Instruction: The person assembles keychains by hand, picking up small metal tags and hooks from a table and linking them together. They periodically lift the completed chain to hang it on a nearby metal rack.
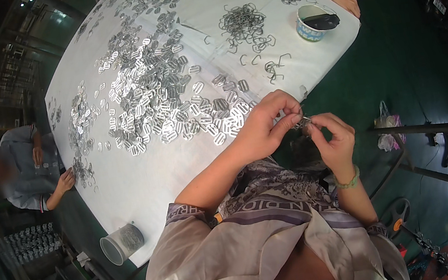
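1. Pinching a small metal buckle (301,123) between both sets of fingertips, a seated person works at the near edge of a white-covered table (143,181).
2. The left hand (265,125) curls tight, thumb and forefinger closed on the left end of the buckle.
3. The right hand (332,138), a pale green bracelet (349,182) at its wrist, grips the other end, its fingers bent narrow around the piece.
4. The buckle sits just past the table's rim, held in the air between the two hands and above the person's lap.
5. A broad spread of flat silver buckles (159,92) covers the middle of the cloth, its nearest pieces just beside the left hand.
6. Farther back lies a tangle of wire hooks (242,24), with a few loose hooks (274,68) between it and the hands.
7. A patterned paper cup (311,22) stands near the far right corner, something dark resting in it.
8. A clear plastic cup (122,244) stands at the near left edge, holding small metal parts.
9. Another person in a grey shirt (26,169) sits at the left side, one hand (66,180) touching a small heap of buckles; a third person's hand (345,0) rests at the far right corner.
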Motion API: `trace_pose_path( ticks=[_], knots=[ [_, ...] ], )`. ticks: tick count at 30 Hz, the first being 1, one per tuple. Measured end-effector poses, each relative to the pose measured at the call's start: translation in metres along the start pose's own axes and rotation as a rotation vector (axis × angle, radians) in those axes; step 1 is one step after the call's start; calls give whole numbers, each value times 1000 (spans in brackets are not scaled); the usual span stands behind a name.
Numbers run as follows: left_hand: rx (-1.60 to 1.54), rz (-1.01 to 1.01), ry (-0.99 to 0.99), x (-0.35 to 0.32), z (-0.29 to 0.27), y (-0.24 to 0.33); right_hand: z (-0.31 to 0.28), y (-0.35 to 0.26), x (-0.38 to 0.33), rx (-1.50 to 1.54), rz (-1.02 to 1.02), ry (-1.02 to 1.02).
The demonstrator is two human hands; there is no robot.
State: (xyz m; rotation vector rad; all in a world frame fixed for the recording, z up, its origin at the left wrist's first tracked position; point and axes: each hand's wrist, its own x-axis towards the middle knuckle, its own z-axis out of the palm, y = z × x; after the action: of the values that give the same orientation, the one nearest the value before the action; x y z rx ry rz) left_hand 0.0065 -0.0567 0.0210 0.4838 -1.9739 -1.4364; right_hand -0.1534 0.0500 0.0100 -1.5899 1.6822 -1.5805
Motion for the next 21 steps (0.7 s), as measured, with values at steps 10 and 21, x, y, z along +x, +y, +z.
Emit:
trace_pose_path(
  ticks=[10,21],
  knots=[
    [213,98,36,-37,19,8,17,54,17,-10,-13,-206],
    [224,52,45,-59,33,0,101,88,45,-293,-193,-472]
  ],
)
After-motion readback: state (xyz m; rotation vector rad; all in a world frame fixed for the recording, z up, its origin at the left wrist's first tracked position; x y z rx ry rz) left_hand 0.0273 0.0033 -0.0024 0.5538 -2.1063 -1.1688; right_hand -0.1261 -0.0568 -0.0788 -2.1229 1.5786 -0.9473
